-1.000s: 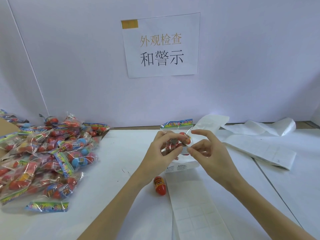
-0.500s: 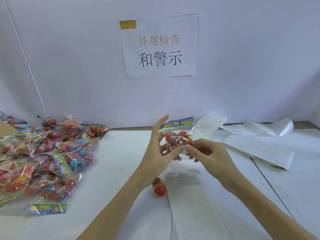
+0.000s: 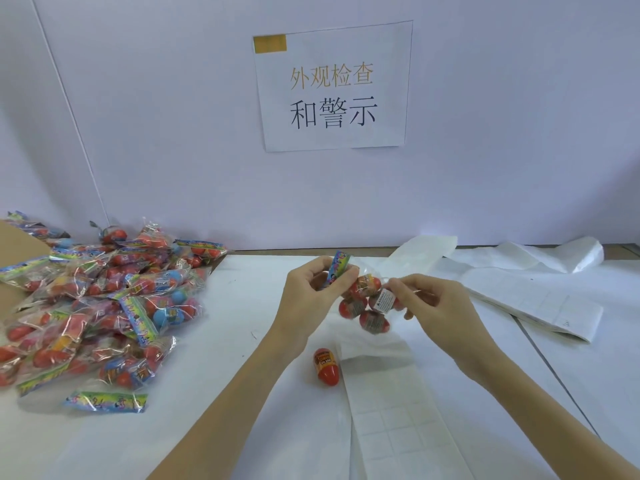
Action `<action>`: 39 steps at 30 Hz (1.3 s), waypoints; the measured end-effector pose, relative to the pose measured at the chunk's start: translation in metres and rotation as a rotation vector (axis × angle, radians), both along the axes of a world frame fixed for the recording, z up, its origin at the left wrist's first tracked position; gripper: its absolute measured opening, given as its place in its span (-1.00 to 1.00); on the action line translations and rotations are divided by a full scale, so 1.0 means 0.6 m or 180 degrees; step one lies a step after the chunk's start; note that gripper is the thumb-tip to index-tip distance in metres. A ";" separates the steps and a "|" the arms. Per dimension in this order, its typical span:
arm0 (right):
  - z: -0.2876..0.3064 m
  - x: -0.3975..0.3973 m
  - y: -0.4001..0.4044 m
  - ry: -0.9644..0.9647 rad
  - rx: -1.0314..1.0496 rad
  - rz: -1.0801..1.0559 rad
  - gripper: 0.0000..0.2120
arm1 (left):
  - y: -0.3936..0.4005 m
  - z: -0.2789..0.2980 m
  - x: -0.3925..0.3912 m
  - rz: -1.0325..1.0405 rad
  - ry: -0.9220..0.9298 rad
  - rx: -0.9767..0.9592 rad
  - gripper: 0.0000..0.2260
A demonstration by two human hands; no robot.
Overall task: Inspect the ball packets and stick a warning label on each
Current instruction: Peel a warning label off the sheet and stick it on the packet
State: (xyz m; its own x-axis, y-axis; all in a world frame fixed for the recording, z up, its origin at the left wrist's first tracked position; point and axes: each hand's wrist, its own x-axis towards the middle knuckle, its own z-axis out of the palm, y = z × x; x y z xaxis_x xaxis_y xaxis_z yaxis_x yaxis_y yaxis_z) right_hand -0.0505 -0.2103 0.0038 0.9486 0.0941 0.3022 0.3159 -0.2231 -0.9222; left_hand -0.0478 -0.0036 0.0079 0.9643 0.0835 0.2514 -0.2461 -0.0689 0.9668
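Head view: held above the middle of the white paper-covered table, a clear plastic packet of red egg-shaped balls hanging from its colourful printed header, gripped at that header by the curled fingers of the left hand and pinched at its right side by the right hand, with a small white warning label stuck on the film just beside the right fingertips. Below the packet, one loose red egg-shaped ball lying on the table against the left edge of a long white backing strip of peeled label squares. Toward the table's left edge, a heap of similar clear packets with red and blue balls; toward the far right corner, more crumpled white label sheets; on the wall behind, a white paper sign with Chinese characters.
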 end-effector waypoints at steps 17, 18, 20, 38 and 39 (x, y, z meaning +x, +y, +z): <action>0.002 -0.004 0.002 0.0565 0.0434 0.0511 -0.62 | 0.003 -0.002 0.006 0.0558 -0.0158 -0.0185 -0.84; 0.005 -0.005 -0.001 0.0574 0.0363 0.0609 -0.64 | 0.000 -0.005 0.006 0.0614 -0.0239 -0.0192 -0.84; 0.006 -0.008 -0.005 0.0632 0.0023 0.0927 -0.73 | -0.001 -0.009 0.008 0.0736 -0.0335 -0.0220 -0.83; 0.009 0.005 -0.030 0.1215 -0.0226 0.1582 -0.59 | 0.018 0.000 0.012 0.0286 -0.0233 0.0297 -0.70; 0.009 0.009 -0.036 0.1156 -0.0260 0.1454 -0.56 | 0.023 -0.002 0.014 0.0402 -0.0193 0.0338 -0.71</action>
State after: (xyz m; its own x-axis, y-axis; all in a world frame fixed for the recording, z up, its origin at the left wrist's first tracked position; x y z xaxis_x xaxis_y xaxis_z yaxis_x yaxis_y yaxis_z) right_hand -0.0451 -0.2319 0.0095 0.8478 0.5269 -0.0598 0.0640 -0.2137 -0.9748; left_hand -0.0394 0.0101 0.0065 0.9306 0.1729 0.3227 -0.2867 -0.2039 0.9361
